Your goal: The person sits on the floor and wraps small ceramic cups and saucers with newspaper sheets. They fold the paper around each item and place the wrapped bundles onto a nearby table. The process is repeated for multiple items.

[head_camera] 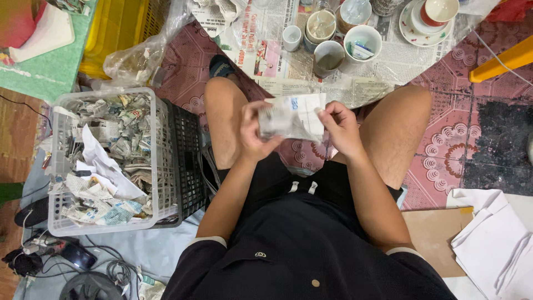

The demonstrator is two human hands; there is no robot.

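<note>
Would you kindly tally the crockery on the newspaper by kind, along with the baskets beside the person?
Cups and mugs: 7
Saucers: 2, stacked
Baskets: 2, white and black
Total: 11

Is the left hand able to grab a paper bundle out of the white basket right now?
Probably not yet: the left hand and right hand both grip a paper-wrapped item. The white basket sits open-topped on that side with nothing in between, so freeing the hand should suffice.

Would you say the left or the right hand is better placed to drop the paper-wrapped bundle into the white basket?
Probably the left hand: it grips the paper-wrapped bundle and is on the white basket side; the right hand only pinches the paper's edge.
</note>
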